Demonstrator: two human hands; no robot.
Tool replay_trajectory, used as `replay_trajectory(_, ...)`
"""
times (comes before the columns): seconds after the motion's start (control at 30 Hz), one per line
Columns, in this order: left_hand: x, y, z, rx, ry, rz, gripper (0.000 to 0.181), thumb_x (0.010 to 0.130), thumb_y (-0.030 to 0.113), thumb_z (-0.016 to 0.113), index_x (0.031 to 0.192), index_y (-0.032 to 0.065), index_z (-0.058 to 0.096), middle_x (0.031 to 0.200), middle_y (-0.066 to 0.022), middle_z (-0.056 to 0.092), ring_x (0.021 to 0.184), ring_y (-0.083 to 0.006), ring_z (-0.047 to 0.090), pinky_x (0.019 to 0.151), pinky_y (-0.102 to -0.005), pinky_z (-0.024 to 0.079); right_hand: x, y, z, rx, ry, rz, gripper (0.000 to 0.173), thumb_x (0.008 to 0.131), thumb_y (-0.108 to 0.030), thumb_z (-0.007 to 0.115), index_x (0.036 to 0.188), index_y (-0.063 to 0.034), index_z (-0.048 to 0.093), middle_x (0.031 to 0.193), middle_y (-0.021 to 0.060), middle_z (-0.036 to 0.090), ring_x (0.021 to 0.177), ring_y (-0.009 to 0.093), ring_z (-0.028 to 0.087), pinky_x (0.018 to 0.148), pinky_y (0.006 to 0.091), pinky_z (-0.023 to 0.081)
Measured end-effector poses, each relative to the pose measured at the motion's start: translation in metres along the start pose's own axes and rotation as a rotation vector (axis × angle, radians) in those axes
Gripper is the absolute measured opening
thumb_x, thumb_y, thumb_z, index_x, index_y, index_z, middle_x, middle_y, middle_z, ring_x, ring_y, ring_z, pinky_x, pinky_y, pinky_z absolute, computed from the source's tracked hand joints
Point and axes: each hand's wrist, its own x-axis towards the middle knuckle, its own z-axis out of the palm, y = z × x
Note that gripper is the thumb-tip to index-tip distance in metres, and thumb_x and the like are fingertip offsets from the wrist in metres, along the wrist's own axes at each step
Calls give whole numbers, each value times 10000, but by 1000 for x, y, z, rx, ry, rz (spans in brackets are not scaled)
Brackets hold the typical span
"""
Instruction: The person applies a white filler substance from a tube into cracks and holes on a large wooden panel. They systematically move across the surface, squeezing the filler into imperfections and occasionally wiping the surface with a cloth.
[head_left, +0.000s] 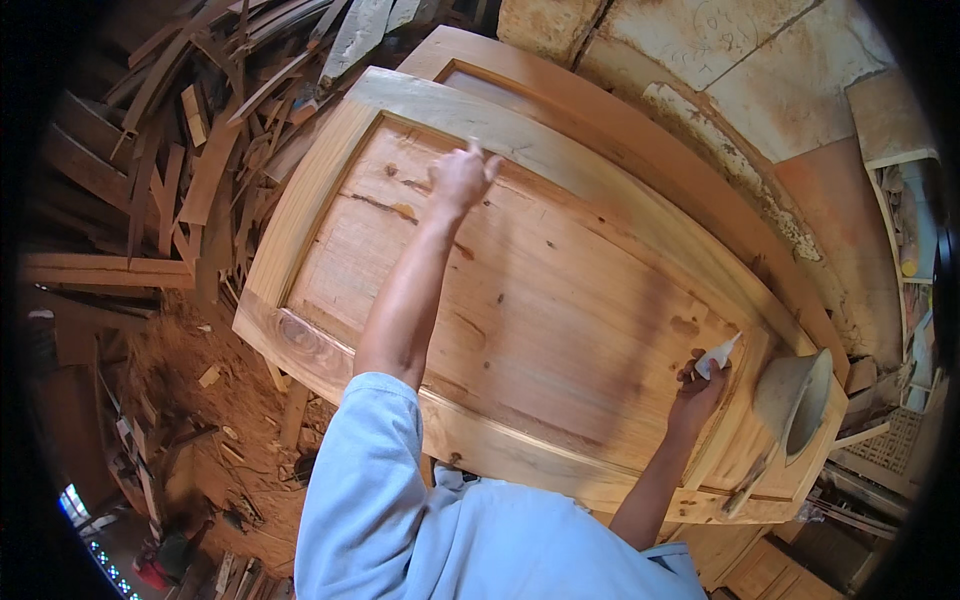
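A panelled wooden door (555, 300) lies flat before me, its inset panel marked by knots, cracks and dark stains. My left hand (463, 176) is over the panel's far left part, close to the inner edge of the frame, with fingers partly spread and no object visible in it. In my right hand (701, 379) is a small white squeeze bottle (718, 358) with a pointed nozzle, tilted up and away, near the panel's right end. Right of that hand a grey bowl-like container (787, 397) rests tilted on the door, and a brush-like tool (750, 480) lies beside it.
A second panelled door (637, 142) lies beyond the first. Scrap wood strips (217, 150) are heaped at the left. Sawdust and offcuts cover the floor (247, 480) at lower left. Large stained slabs (757, 75) stand at the upper right, beside a shelf (892, 225) with assorted items.
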Motion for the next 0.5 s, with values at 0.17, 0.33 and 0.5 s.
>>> replay_trajectory(0.17, -16, -23, -51, -125, 97, -215, 736, 944, 631, 452, 1384, 44, 509, 1035, -295, 682, 984, -423, 676, 842, -507, 535, -9, -6, -20, -5, 40, -2, 251, 955, -257, 572, 1156, -118, 516, 950, 68, 661, 745, 117, 566, 630, 286, 442)
replay_trajectory(0.33, -101, -97, -89, -513, 428, -301, 672, 957, 606, 466, 1292, 37, 589, 1075, -275, 681, 1024, -421, 663, 871, -461, 520, -14, 6, -30, 64, 34, 79, 310, 936, -252, 585, 1197, -97, 521, 964, 56, 664, 742, 119, 567, 646, 279, 442)
replay_trajectory(0.5, -298, -208, -91, -810, 987, -394, 611, 1022, 542, 368, 1178, 27, 656, 1213, -172, 635, 1189, -250, 555, 1022, -405, 408, -21, 3, -27, 92, -78, 102, 323, 925, -267, 607, 1200, -119, 526, 1001, 52, 638, 755, 124, 546, 653, 256, 412)
